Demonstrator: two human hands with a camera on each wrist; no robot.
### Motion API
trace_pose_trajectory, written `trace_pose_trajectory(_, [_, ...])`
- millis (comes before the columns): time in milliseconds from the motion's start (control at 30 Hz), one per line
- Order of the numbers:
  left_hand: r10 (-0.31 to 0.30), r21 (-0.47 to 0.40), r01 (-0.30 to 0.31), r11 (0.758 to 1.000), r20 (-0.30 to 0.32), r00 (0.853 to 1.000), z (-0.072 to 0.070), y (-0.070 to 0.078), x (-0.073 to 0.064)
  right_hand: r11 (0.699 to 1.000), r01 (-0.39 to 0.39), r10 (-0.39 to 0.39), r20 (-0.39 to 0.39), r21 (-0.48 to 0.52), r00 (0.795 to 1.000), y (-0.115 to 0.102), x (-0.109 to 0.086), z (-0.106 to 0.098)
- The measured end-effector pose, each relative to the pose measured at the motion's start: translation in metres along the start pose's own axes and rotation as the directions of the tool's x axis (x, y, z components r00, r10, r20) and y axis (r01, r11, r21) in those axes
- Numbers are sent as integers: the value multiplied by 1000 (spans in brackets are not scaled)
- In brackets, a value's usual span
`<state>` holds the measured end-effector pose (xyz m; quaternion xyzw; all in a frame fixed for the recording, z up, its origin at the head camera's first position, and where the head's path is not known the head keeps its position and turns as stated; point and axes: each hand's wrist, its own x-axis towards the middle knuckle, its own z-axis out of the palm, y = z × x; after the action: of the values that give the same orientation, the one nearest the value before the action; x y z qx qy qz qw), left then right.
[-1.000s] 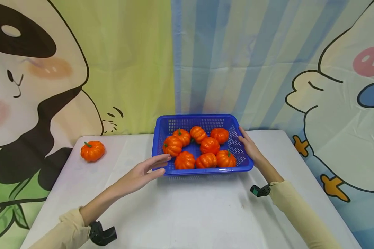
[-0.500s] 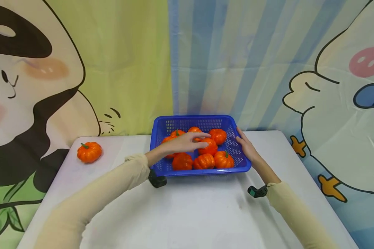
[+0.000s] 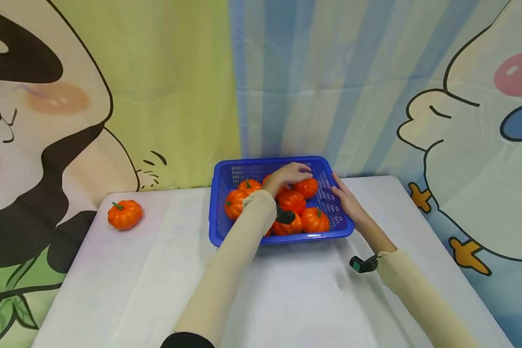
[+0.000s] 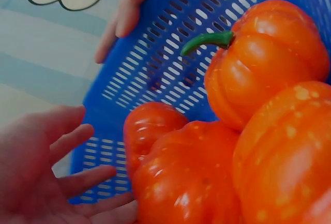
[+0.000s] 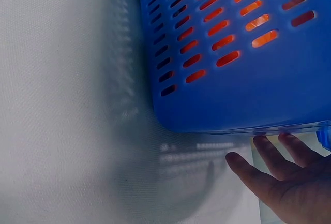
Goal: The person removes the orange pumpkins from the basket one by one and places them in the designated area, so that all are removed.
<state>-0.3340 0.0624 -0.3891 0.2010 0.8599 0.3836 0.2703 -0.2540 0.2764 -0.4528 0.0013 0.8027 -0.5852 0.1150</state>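
- While the right hand [image 3: 347,200] lies along the right side of the blue basket [image 3: 219,220], probably to keep it from sliding, the head view shows the left hand [image 3: 289,174] over the basket's back right part, its fingers lightly bent beside a back-corner pumpkin [image 3: 306,188]. More orange pumpkins [image 3: 291,201] lie loose inside the basket, whose raised walls likely keep them together. One lone pumpkin [image 3: 125,215] sits well apart to the basket's left, on the white table [image 3: 287,290] that also bears the basket.
- The left wrist view shows the left hand's fingers spread and holding nothing, near two redder pumpkins [image 4: 189,177] inside the basket; whether a fingertip touches one cannot be told. A stemmed pumpkin [image 4: 269,61] leans near these, inside the basket's slotted wall.
- The right wrist view shows the right hand's fingers parted and fairly straight beside the basket's outer wall, wrapped round nothing, which suits steadying more than lifting. How firmly they press cannot be told.
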Motion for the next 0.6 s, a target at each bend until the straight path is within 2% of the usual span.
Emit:
trace_pose_trajectory(133, [-48,-13,48,999,-15,999,7,-3,11,1000,-6,6,-5,-11,1000,-1,0,-1])
trace_pose_trajectory(367, [-22,49,23,999,-39,999,13,-11,16,1000,-11,11,-6,14,1000,-1,3,0])
trace_pose_trajectory(600, [-44,149,58,987,-95,995,20,-11,19,1000,-8,8,-17,27,1000,1,3,1])
